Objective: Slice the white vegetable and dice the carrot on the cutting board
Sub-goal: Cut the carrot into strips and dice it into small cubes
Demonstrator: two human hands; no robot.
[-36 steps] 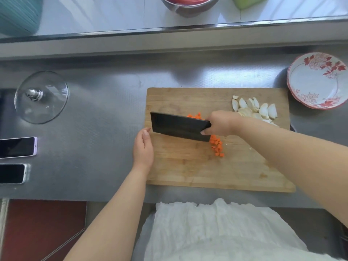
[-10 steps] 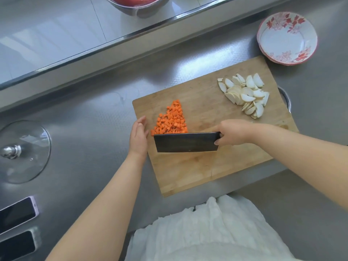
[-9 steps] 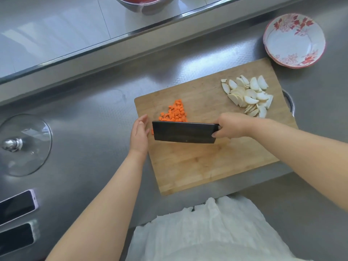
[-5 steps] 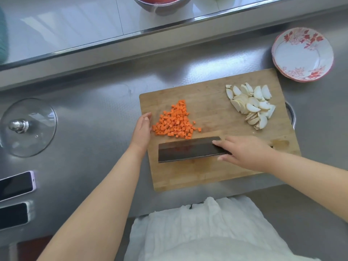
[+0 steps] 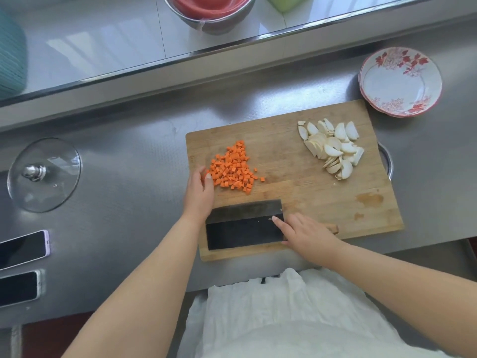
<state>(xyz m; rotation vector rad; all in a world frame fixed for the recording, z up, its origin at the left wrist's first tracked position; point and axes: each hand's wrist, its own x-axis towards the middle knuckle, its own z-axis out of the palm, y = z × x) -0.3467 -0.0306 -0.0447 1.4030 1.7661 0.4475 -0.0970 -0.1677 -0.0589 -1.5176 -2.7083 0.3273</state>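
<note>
The cleaver [image 5: 244, 228] lies flat at the cutting board's [image 5: 309, 200] six o'clock edge, the right hand [image 5: 307, 235] resting on it with fingers relaxed. The left hand [image 5: 200, 192], fingers straight, touches the diced carrot [image 5: 233, 167] at nine o'clock (white slices [image 5: 331, 148] at two). Let go gently, blade well inside the board.

Stainless steel counter [image 5: 124, 177] fills the view. Raised steel ledge [image 5: 180, 71] runs along 12 o'clock, with a pale tiled sill [image 5: 103, 45] behind it reflecting bright window light. Red-brown floor [image 5: 51, 334] shows at 7 o'clock, below the counter edge. Lighting is daylight, diffuse, from 12 o'clock.
</note>
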